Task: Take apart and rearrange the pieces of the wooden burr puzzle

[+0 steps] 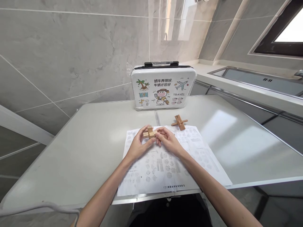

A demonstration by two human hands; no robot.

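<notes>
Between my two hands is a light wooden burr puzzle [150, 133], a cross of interlocking blocks, held just above a printed sheet. My left hand [140, 144] closes round its left and lower side, thumb along the front. My right hand [168, 140] pinches its right side with thumb and fingers. Some of the puzzle's underside is hidden by my fingers. Beyond my right hand lies a second, darker wooden puzzle [180, 122] of crossed flat pieces, touched by neither hand. The printed sheet [165, 184] shows rows of small diagrams.
A white case [163, 88] with cartoon prints and a black handle stands upright at the table's back. The folding table [99, 132] has a centre seam. A counter with a sink [260, 80] is at right. A pale cable [42, 205] runs at lower left.
</notes>
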